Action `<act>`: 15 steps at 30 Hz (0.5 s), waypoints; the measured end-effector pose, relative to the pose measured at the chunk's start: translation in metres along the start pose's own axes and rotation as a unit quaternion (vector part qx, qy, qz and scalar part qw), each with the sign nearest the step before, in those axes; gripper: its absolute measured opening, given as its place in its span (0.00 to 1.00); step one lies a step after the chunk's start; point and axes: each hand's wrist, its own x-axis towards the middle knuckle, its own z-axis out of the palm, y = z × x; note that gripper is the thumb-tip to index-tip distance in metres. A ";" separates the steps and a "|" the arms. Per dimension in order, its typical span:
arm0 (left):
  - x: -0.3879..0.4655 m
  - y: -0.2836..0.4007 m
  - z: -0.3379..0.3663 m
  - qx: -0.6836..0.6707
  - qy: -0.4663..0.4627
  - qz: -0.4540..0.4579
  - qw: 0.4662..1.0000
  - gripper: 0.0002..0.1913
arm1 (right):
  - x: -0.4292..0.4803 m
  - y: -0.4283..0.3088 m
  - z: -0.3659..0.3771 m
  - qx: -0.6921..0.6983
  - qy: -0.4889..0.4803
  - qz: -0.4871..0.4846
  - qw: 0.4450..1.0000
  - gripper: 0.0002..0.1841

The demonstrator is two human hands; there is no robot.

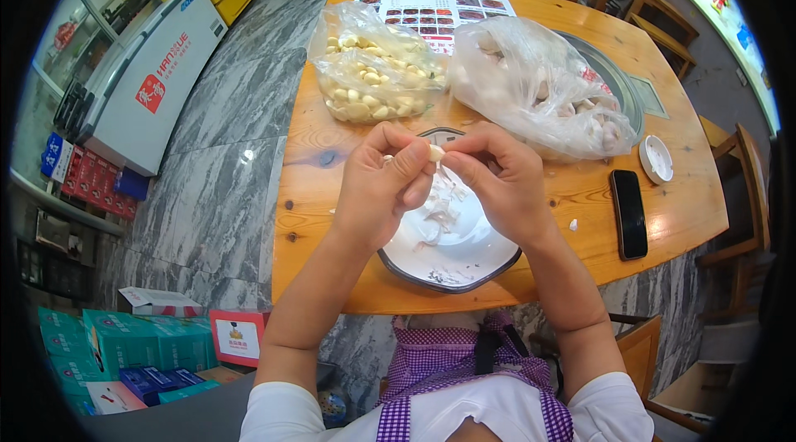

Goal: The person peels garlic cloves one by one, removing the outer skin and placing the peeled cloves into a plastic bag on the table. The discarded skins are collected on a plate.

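Over a white dish with a dark rim, my left hand pinches a garlic clove between thumb and fingers. My right hand meets it there, thumb and forefinger closed at the clove's right side. Thin garlic skins lie in the dish below. Beyond my left hand stands a clear plastic bag of peeled garlic cloves. A larger clear bag of unpeeled garlic bulbs lies beyond my right hand, partly over a round metal-rimmed inset.
A black phone and a small white dish lie at the right of the wooden table. A printed menu sheet is at the far side. Boxes are stacked at lower left; a chest freezer stands farther left.
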 end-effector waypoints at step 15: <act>0.000 -0.003 0.001 0.127 0.012 0.118 0.985 0.08 | -0.001 -0.005 0.002 0.050 -0.003 0.071 0.996 0.05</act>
